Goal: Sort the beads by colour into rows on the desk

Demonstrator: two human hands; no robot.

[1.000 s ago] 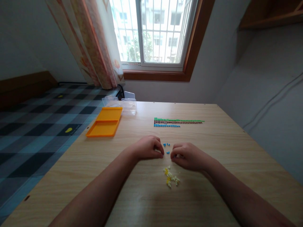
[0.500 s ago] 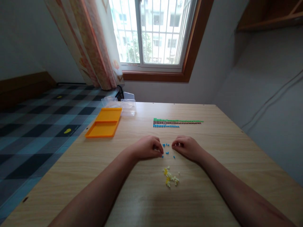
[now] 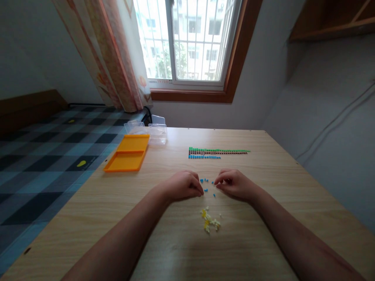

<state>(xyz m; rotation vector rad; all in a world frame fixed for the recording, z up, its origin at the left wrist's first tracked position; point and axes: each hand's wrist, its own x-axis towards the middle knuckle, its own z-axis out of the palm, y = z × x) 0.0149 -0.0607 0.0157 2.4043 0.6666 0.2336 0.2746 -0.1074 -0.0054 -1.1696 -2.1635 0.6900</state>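
Observation:
Several tiny blue plastic pieces (image 3: pixel 206 190) lie loose on the table between my two hands. On the left, my left hand (image 3: pixel 187 185) has thumb and forefinger pinched together low on the tabletop; its tips cover the spot where a small blue piece lay. Opposite it, my right hand (image 3: pixel 233 183) rests with thumb and forefinger slightly apart. Just off those fingertips sits a single blue piece (image 3: pixel 212 182). Nearer to me is a loose pile of yellow and cream pieces (image 3: pixel 210 223), touched by neither hand.
Beyond my hands run neat rows of small pieces: green (image 3: pixel 205 149), dark brown (image 3: pixel 216 153) and a shorter blue one (image 3: pixel 202 157). An orange tray (image 3: pixel 125 161) and clear plastic boxes (image 3: pixel 158 134) stand at the back left. A checked bed (image 3: pixel 38 156) adjoins the table's left side.
My right thumb and forefinger have parted, and a blue piece now shows beside them. My left fingertips have closed over the blue piece that was visible under them. The view has shifted slightly.

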